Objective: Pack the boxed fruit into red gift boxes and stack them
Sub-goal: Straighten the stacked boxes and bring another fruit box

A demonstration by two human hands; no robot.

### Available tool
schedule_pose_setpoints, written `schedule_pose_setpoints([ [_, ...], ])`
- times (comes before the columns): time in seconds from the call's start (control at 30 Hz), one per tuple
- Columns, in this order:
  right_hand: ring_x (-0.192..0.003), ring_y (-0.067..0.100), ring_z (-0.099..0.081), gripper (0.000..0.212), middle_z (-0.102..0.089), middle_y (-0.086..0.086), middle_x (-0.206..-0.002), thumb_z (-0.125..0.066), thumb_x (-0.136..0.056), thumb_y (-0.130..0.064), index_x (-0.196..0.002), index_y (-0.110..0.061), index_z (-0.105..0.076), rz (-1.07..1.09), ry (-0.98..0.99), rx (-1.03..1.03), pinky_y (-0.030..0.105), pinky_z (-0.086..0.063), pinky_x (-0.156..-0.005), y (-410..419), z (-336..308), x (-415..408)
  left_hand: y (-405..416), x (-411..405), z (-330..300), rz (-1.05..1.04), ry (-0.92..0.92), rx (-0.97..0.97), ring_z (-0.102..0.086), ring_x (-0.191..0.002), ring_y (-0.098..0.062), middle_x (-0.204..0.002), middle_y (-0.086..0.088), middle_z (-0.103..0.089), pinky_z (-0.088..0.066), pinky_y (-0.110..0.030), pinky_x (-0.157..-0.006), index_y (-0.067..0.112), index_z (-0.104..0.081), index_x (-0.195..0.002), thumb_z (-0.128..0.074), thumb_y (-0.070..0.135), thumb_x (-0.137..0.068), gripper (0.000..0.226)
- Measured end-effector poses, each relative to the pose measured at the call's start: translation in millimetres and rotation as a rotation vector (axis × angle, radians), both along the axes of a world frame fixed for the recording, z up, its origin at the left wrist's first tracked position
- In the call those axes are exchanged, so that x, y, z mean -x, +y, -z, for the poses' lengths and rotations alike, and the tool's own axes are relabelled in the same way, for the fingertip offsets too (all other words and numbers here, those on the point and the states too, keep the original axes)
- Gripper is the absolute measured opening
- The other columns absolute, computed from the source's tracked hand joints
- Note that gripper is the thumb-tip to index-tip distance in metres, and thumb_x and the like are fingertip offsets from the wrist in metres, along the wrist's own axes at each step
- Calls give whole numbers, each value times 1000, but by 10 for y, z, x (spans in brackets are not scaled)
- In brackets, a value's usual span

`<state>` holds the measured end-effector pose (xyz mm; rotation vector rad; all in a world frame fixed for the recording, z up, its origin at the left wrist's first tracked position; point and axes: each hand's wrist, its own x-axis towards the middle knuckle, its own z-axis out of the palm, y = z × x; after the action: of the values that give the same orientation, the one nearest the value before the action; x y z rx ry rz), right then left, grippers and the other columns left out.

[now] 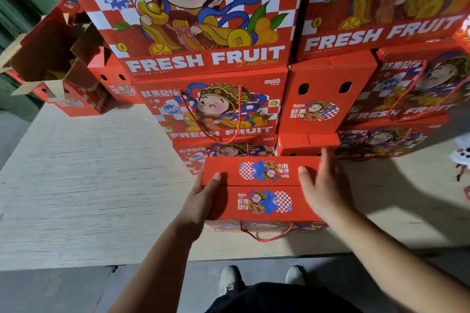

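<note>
Facing you is the stack of red gift boxes (211, 109), your landmark: closed cartons piled several high, printed fronts turned outward, so each new one has to sit square against them. They rest on a pale wooden board (89, 173) serving as your bench, which spreads to the left of the stack and leaves you floor to stand on at its near edge.

Directly in front of the stack, at its foot, sits the gift box (262, 188) you are handling. Its two lid flaps are folded down and meet along a seam across the top, and its red rope handle (264, 235) hangs over the side facing you. I judge it is packed and being pressed shut or squared up before stacking; the fruit inside cannot be seen.

Left of the stack, an open carton (58, 58) stands with its flaps up, likely waiting to be filled.

Your left hand (203, 201) has its grip on the box's left edge, thumb over the top flap and fingers down the side, steadying it. Your right hand (323, 183) is released, fingers straight, hovering at the right end of the lid; motion blur hides whether it touches.

The low boxes right behind would block a push straight in.
</note>
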<state>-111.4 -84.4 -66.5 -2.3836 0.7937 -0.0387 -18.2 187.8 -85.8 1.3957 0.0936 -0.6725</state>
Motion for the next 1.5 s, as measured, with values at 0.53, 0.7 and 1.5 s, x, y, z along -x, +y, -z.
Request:
schedule_pose_setpoints([
  [0.53, -151, 20, 35, 94, 40, 6, -162, 12, -90, -76, -157, -13, 28, -299, 335, 421, 38, 13, -124, 121, -130, 221, -215, 349, 87, -90, -119, -201, -73, -99, 2, -110, 23, -76, -56, -12, -71, 45, -65, -124, -36, 57, -109, 34],
  [0.7, -154, 23, 28, 80, 29, 6, -166, -11, -103, -60, -162, -12, 13, -712, 144, 376, 43, 11, -126, 1370, -99, -66, -108, 315, 44, 40, -7, -107, -68, -124, -10, -134, 10, -72, -56, -39, -96, 39, -60, -143, -34, 61, -108, 49],
  [1.5, -150, 13, -29, 80, -13, -15, -171, -39, -92, -81, -158, -56, -2, -342, 18, -95, 45, -42, -112, -805, 52, 487, -251, 489, 159, -73, 158, -90, -67, -127, -24, -144, -3, -66, -48, -49, -111, 34, -64, -141, -42, 71, -100, 59],
])
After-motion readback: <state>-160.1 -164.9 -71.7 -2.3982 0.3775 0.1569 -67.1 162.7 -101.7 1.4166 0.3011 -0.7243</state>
